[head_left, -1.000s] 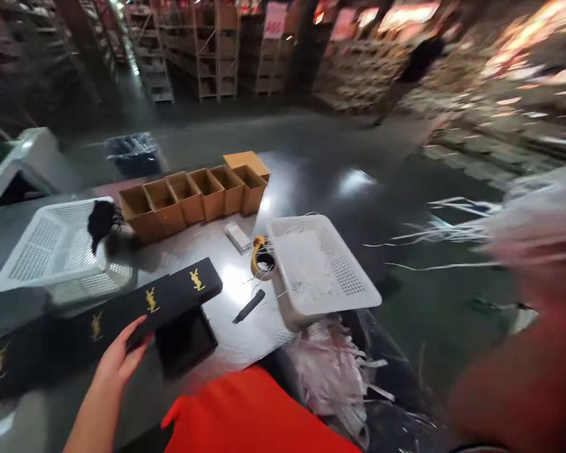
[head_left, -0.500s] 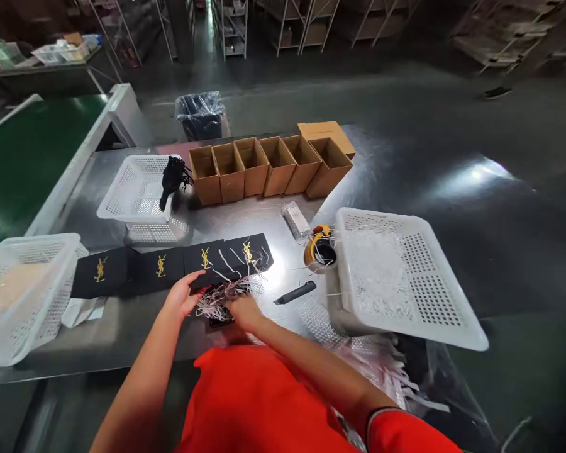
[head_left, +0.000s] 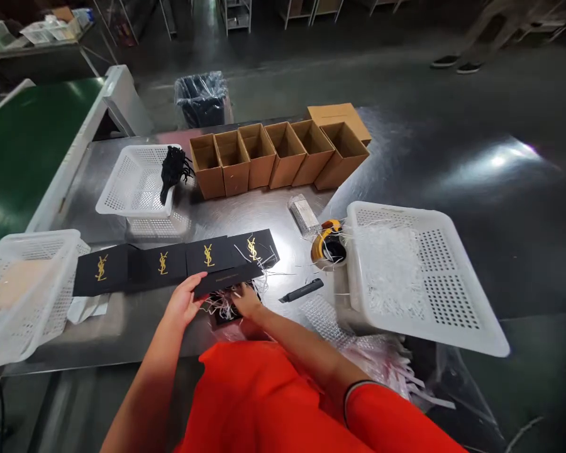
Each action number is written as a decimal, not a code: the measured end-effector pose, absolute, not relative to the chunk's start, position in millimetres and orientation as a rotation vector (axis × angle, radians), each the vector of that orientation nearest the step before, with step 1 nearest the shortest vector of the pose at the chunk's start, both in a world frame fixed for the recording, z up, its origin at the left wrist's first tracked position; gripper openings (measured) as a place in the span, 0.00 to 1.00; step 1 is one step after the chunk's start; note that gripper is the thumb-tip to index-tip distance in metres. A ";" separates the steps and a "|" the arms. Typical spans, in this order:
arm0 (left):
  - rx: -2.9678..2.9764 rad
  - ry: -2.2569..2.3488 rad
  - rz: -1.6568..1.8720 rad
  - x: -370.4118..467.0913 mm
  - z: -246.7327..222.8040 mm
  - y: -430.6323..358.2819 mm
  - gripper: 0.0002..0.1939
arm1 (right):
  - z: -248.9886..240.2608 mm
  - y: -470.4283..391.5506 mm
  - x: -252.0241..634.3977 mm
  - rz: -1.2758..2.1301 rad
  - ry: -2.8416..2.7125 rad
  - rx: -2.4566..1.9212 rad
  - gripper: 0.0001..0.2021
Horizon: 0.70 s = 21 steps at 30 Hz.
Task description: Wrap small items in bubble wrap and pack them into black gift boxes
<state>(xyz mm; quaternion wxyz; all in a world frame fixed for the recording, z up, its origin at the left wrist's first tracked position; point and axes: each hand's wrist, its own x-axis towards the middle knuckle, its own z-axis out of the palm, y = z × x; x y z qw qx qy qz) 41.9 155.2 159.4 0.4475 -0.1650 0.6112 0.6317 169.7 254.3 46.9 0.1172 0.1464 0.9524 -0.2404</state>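
Note:
In front of me stands a small black box, its dark panel (head_left: 231,277) raised on the far side and faint lettering on it. My left hand (head_left: 185,302) grips the left end of this panel, thumb apart from the fingers. White paper shreds (head_left: 222,307) fill the opening below. My right hand (head_left: 248,301) presses into the shreds with curled fingers, the tips partly hidden. Beyond lies a row of black boxes with gold YSL logos (head_left: 208,255), loose shreds trailing over the rightmost one.
A black box cutter (head_left: 302,290), a tape roll (head_left: 329,245) and a wrapped white pack (head_left: 304,215) lie to the right. A white basket (head_left: 457,277) holds more shreds. Open cardboard boxes (head_left: 236,179) line the back; other baskets (head_left: 42,296) stand left. A person's legs (head_left: 485,38) show far right.
The black panel now stands up above the shreds, with my left hand on it. My right hand stays in the shreds. My view has tilted down slightly.

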 end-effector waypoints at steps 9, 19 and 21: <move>-0.386 1.540 1.500 41.2 167.3 154.9 0.09 | 81.1 339.8 213.3 -0.716 2.928 0.739 0.22; -0.366 1.573 1.488 49.0 168.6 149.4 0.08 | 38.1 376.7 235.9 -0.582 2.940 0.182 0.15; -0.367 1.572 1.508 50.8 166.7 147.3 0.08 | 36.4 369.2 249.8 -0.693 2.840 0.332 0.10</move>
